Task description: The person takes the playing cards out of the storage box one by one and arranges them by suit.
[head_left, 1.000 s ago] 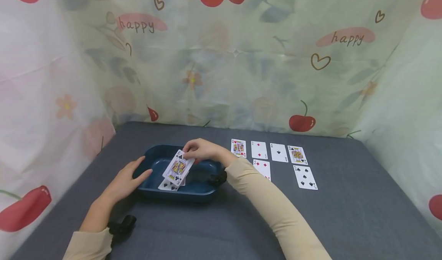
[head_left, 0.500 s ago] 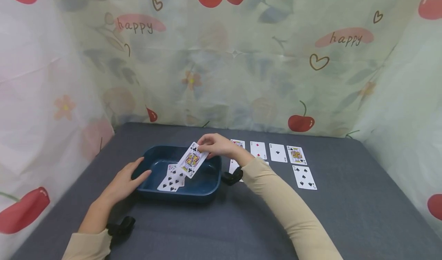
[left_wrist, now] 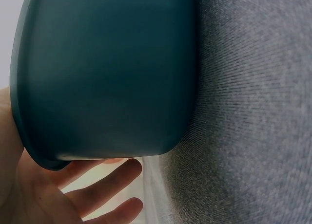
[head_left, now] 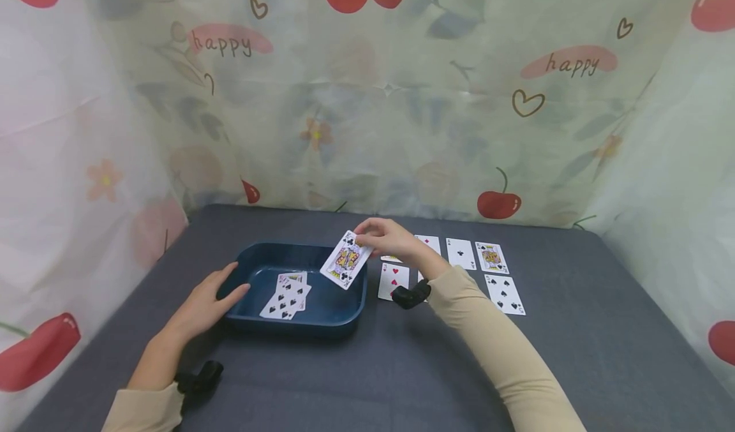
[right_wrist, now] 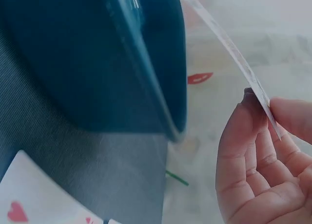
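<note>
My right hand pinches a playing card, the king of clubs, between thumb and fingers. That card hangs tilted, face up, over the right end of a dark blue tray. In the right wrist view the card is seen nearly edge-on. Inside the tray lie a few overlapping cards, with a spades card on top. My left hand rests at the tray's left end, thumb across the rim and fingers outside it. In the left wrist view the fingers are spread beyond the tray wall.
Face-up cards lie in rows to the tray's right: a hearts card, a diamonds card, a clubs card, the king of spades and the five of spades. My right arm hides others. A printed curtain encloses the grey tablecloth.
My right hand has carried the king of clubs rightward from above the cards in the tray to its right rim, uncovering the spades card. The left hand stays put.
</note>
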A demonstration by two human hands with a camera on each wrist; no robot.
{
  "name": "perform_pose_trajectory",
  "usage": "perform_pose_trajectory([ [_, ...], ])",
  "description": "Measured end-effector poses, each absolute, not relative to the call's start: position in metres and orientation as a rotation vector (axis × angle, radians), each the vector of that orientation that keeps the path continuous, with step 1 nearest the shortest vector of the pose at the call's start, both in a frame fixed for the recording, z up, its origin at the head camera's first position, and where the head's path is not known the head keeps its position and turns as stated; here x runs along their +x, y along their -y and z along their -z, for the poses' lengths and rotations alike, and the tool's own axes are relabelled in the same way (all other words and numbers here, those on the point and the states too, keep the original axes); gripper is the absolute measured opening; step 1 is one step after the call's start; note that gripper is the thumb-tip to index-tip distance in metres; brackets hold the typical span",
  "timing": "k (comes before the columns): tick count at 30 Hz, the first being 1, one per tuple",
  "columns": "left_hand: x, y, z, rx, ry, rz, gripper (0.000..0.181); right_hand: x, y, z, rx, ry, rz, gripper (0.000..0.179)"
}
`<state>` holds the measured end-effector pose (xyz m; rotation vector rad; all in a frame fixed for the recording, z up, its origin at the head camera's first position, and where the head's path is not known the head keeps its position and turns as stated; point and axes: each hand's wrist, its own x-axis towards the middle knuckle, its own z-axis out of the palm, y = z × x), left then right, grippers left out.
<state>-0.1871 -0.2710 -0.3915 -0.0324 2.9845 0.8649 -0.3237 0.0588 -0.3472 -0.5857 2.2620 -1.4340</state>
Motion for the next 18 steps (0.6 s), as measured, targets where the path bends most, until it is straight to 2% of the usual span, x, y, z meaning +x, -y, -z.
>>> perform_pose_trajectory([
  [18,-0.186,0.271,0.391,-0.007,-3.001,-0.862,0.077,-0.322,-0.109,0.353,-0.522,-2.27,1.479,0.03],
])
